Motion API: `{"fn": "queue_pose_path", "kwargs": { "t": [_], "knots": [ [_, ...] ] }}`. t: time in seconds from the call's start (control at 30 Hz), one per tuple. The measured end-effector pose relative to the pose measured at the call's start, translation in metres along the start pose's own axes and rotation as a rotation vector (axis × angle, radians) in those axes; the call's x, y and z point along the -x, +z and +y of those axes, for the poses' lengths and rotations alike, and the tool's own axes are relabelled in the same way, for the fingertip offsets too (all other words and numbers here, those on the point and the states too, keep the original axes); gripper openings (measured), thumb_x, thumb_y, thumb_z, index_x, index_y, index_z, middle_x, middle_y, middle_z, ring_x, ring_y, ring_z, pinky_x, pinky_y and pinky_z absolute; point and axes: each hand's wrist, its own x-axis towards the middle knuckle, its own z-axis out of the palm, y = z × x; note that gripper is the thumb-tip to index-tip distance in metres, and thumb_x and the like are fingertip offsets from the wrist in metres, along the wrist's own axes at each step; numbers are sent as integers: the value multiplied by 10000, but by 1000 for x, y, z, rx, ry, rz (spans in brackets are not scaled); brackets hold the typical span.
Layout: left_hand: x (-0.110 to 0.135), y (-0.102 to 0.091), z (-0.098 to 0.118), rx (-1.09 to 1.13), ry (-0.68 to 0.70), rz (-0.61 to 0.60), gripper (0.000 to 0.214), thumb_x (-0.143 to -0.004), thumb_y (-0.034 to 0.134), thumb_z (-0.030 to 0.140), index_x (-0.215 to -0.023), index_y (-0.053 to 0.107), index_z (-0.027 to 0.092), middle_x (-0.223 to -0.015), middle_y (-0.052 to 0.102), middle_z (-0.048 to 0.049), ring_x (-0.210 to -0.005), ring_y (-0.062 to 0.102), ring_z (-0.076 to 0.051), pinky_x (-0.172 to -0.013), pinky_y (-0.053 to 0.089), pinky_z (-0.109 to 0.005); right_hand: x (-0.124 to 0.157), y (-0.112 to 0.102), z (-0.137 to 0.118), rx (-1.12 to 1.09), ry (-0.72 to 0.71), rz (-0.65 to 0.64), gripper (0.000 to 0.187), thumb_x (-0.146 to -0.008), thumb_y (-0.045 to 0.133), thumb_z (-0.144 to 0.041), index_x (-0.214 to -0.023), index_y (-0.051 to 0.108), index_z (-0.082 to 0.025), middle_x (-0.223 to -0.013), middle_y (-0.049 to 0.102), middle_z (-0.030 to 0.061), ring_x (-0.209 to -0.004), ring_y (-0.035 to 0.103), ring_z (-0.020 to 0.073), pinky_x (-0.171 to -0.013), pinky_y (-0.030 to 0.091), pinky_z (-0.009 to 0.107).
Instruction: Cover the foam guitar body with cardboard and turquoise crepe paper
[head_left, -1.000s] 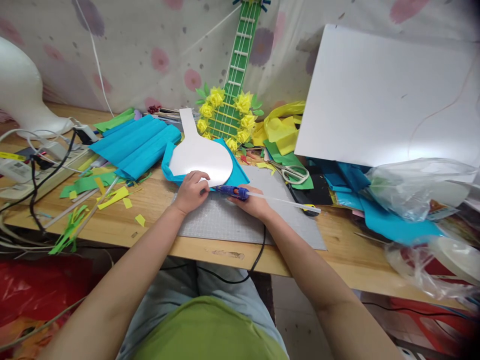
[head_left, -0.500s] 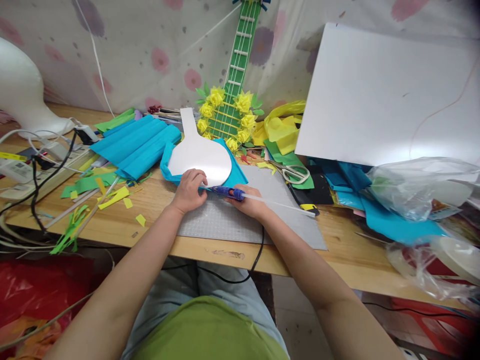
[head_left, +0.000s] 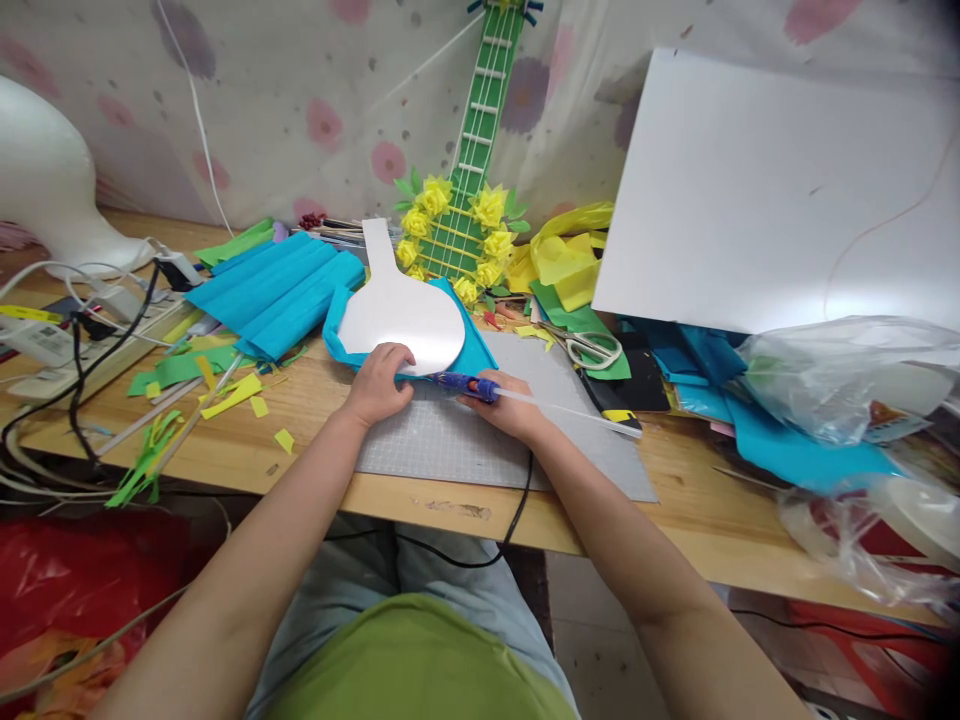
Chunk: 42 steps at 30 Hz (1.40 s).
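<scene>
A white guitar-shaped cutout [head_left: 405,312] lies on blue crepe paper [head_left: 480,345], which is folded up over its left edge. My left hand [head_left: 382,383] is closed at the near edge, its fingers bent over the rim and pinching the blue paper. Just to the right, my right hand [head_left: 504,400] grips a blue hot glue gun [head_left: 469,386] with its nozzle pointing left, close to my left fingertips. A long translucent glue stick [head_left: 566,407] sticks out of the gun's back. The nozzle's very tip is hard to make out.
Beneath is a grey cutting mat [head_left: 450,450]. Scissors [head_left: 592,348] and a yellow-black cutter [head_left: 621,415] lie right. A green guitar with yellow flowers [head_left: 465,215] stands behind. Blue paper rolls [head_left: 281,290] and a power strip [head_left: 105,350] are left; a white board [head_left: 772,190] leans right.
The glue gun in my right hand has slid slightly to the right, its nozzle drawing back from my left fingers. My left hand keeps its place on the edge.
</scene>
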Motion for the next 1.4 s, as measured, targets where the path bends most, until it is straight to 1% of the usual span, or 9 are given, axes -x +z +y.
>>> {"fn": "queue_pose_path", "kwargs": {
  "t": [0.13, 0.47, 0.8, 0.97, 1.1, 1.23, 1.27, 1.33, 1.4],
  "knots": [
    [0, 0, 0, 0, -2, 2, 306, -589, 492, 75, -867, 472, 199, -947, 564, -62, -953, 516, -228, -851, 448, -365, 3, -1, 5, -15, -6, 19, 281, -809, 553, -497, -817, 591, -218, -860, 657, 34, -791, 596, 179, -628, 374, 263],
    [0, -1, 1, 15, -23, -3, 294, -586, 496, 79, -852, 486, 205, -953, 564, -58, -960, 522, -229, -860, 447, -372, 7, -6, 17, -54, 40, 40, 257, -803, 560, -469, -816, 598, -215, -849, 654, 31, -789, 594, 177, -657, 401, 264],
    [0, -1, 1, 13, -4, 15, 267, -604, 495, 83, -846, 502, 195, -944, 566, -59, -955, 521, -221, -859, 446, -358, 8, -9, 21, -90, 91, 72, 274, -794, 551, -480, -844, 619, -219, -805, 654, 28, -758, 595, 175, -632, 402, 258],
    [0, -1, 2, 15, -8, 12, 258, -603, 496, 83, -833, 496, 200, -935, 566, -59, -939, 527, -224, -845, 451, -366, 7, -8, 22, -83, 133, 85, 293, -788, 545, -499, -830, 624, -220, -793, 653, 37, -746, 600, 196, -623, 412, 278],
    [0, -1, 1, 17, -1, 20, 260, -603, 493, 84, -836, 497, 200, -934, 567, -61, -940, 528, -223, -845, 453, -364, 8, -9, 23, -156, 178, 111, 299, -761, 570, -513, -840, 636, -232, -800, 658, 39, -756, 606, 208, -635, 432, 291],
    [0, -1, 2, 10, -11, 10, 269, -600, 492, 86, -841, 501, 204, -942, 571, -62, -948, 535, -228, -846, 458, -377, 8, -8, 25, -264, 246, 124, 354, -733, 575, -558, -838, 638, -226, -762, 652, 30, -711, 595, 201, -587, 436, 286],
    [0, -1, 2, 0, -12, 8, 271, -600, 497, 90, -844, 504, 206, -944, 574, -61, -950, 538, -231, -864, 453, -389, 7, -8, 26, -295, 260, 124, 369, -728, 573, -569, -833, 641, -222, -746, 649, 25, -706, 595, 199, -579, 436, 283],
    [-1, -1, 4, -33, -2, 22, 279, -606, 518, 105, -865, 516, 209, -951, 586, -55, -965, 545, -234, -955, 405, -428, 6, -7, 26, -368, 309, 120, 383, -713, 582, -575, -827, 652, -215, -708, 640, 15, -698, 598, 197, -577, 438, 278],
    [-1, 0, 5, -71, 17, 46, 292, -624, 550, 135, -905, 531, 211, -973, 598, -49, -991, 551, -232, -1062, 297, -467, 3, -7, 24, -454, 404, 110, 383, -695, 603, -568, -810, 657, -207, -637, 619, 4, -647, 595, 187, -559, 439, 273]
  ]
}}
